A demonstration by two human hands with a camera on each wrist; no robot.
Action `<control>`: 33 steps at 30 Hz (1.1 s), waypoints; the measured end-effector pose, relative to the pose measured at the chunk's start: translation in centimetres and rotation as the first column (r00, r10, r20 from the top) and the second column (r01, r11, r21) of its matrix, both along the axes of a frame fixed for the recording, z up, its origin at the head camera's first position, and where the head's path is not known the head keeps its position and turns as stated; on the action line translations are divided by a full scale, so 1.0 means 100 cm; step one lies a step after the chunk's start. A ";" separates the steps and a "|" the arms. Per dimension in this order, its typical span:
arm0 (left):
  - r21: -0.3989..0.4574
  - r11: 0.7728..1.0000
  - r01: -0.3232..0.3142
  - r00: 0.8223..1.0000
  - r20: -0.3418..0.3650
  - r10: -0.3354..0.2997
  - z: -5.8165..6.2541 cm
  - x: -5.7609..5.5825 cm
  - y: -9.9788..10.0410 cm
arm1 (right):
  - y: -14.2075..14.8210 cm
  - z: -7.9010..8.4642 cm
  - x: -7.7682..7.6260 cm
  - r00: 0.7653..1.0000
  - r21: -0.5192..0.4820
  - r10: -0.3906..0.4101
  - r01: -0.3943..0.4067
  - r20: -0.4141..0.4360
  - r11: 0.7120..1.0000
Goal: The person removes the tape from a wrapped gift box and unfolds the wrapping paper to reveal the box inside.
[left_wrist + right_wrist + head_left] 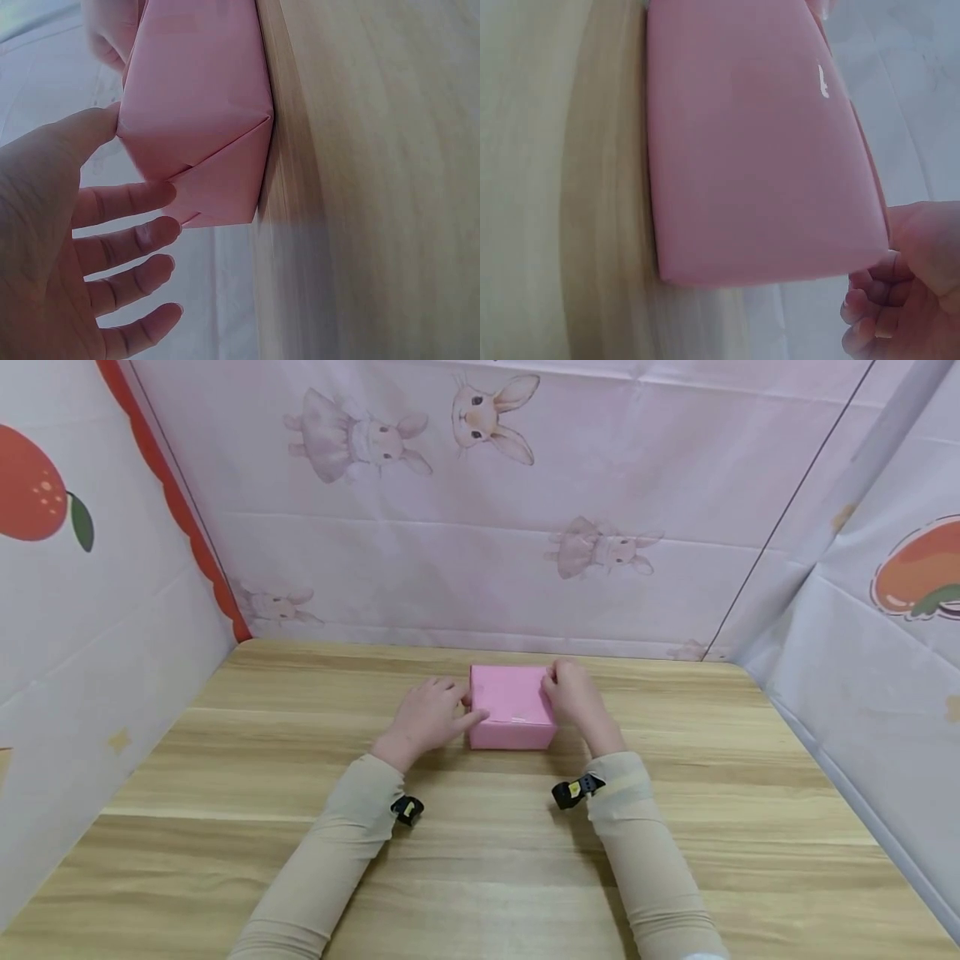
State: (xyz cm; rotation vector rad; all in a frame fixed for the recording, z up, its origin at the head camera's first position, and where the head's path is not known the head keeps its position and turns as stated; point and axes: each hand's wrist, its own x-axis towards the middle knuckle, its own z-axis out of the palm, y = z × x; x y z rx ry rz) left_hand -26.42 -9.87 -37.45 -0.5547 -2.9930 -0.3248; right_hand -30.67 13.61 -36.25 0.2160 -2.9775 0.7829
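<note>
A box wrapped in pink paper (513,693) sits on the wooden table, with folded paper seams across its left end in the left wrist view. My left hand (429,714) is at that end, fingers spread and loosely extended. Its thumb touches the top edge, and the index fingertip (161,195) is against the folded end. At the opposite end, my right hand (576,697) has curled fingers and holds the box's top right edge between thumb and bent index finger. The right wrist view partly hides that contact behind the box. A shiny strip (823,81) lies near the top front edge.
The wooden table (480,877) reaches to a pink rabbit-print cloth (450,552) behind the box. White fruit-print cloths (82,635) hang along the sides. Black straps (577,791) are at both wrists.
</note>
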 end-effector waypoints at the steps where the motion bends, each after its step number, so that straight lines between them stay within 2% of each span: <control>1: 0.001 1.000 0.003 1.000 -0.002 -0.003 0.000 0.000 0.000 | 0.002 0.001 0.000 1.000 -0.008 -0.004 0.005 0.007 1.000; 10: 0.035 0.999 0.015 1.000 0.019 -0.016 -0.002 -0.001 -0.001 | 0.017 -0.002 -0.005 0.999 -0.050 0.001 -0.004 -0.046 0.999; 19: 0.041 0.999 0.013 1.000 0.025 -0.014 -0.002 -0.001 -0.002 | 0.004 -0.001 -0.002 0.997 -0.033 0.063 -0.065 -0.048 0.997; 26: 0.062 0.998 0.018 1.000 0.009 -0.019 -0.001 -0.003 0.000 | -0.004 -0.002 -0.001 0.991 -0.024 0.051 -0.054 -0.121 0.998; 33: 0.074 0.997 0.016 1.000 0.021 -0.017 -0.001 -0.001 0.000 | -0.006 -0.005 0.000 0.993 -0.075 -0.013 0.005 -0.116 0.997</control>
